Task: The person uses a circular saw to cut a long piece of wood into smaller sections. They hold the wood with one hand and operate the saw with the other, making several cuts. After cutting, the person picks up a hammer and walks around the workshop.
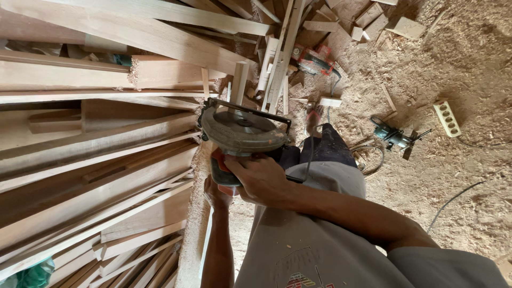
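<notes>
Beside stacked planks [96, 160], right hand [261, 178] fingers grip a circular saw [240, 130]; left hand [216, 194] grips underneath.

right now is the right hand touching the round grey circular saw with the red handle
Touching. The head view shows the right hand wrapped around the handle of the round grey circular saw, fingers closed on it with no gap.

saw [240, 130]: dull grey metal guard, dusty, with red plastic at the handle
planks [96, 154]: bare pale wood, matt, sawn smooth
floor [453, 176]: covered in rough, loose sawdust
shirt [298, 250]: grey cloth, matt
power strip [447, 118]: cream plastic
</notes>
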